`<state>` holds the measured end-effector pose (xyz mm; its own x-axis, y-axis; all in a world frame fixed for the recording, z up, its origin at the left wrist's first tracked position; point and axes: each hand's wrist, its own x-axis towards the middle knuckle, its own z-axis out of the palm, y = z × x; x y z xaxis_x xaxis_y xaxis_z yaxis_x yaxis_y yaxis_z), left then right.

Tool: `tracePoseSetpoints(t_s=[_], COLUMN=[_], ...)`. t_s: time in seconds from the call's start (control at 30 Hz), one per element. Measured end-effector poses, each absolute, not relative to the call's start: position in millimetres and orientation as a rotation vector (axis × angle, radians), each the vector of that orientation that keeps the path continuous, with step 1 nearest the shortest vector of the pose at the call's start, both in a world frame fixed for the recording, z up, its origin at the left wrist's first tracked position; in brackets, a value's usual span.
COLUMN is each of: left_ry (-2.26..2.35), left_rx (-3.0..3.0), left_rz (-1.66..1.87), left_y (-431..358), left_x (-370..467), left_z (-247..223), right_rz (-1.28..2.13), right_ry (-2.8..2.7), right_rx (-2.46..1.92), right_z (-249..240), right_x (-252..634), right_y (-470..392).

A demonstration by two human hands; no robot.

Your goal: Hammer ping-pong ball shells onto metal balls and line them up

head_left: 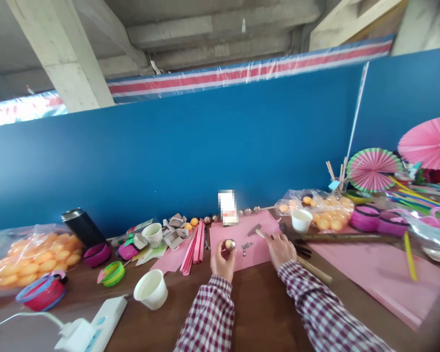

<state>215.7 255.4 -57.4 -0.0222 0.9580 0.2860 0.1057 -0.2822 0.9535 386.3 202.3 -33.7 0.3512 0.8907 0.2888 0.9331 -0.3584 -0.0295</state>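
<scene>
My left hand [223, 263] holds a small shiny metallic ball [229, 244] with a pale patch on top, its fingers curled round it. My right hand [280, 250] lies to the right, its fingers bent round the handle of a small hammer [255, 229] whose grey head points left. Between my hands, a little heap of small silvery pieces [246, 247] lies on a pink sheet [220, 232]. Several metallic balls [247, 211] stand in a row behind, either side of a blurred white object [228, 208].
White cups [151, 289] [301, 220], pink paper strips [194, 249] and a power strip [108, 318] stand on the brown table [256, 308]. Bags of orange balls [33, 256] [328, 215] lie at both sides. A blue partition [190, 146] rises behind.
</scene>
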Motion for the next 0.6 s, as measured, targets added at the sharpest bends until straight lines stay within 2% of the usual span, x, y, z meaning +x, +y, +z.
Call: tracePoseSetpoints(t_s=[0.13,0.23,0.43,0.6], left_ry=[1.496,1.652,1.57,1.455], left_rx=[1.88,1.922,1.83,1.858], left_rz=[1.372,1.325,1.304,1.281], left_y=[248.6,247.5,246.6,208.2], left_x=[210.5,206.5,198.5,167.9], left_z=[-54.9,-55.9,-52.2,-47.5], right_rz=[-0.353,-0.371,-0.486,-0.502], right_ry=[-1.637,-1.611,-1.523,-1.593], right_rx=[-2.352,-2.24,-1.975,-1.875], right_z=[-32.9,-24.8,-9.7,-28.7], right_x=[388.1,385.1,374.3,373.7], right_y=[200.3,192.1,141.6,58.5])
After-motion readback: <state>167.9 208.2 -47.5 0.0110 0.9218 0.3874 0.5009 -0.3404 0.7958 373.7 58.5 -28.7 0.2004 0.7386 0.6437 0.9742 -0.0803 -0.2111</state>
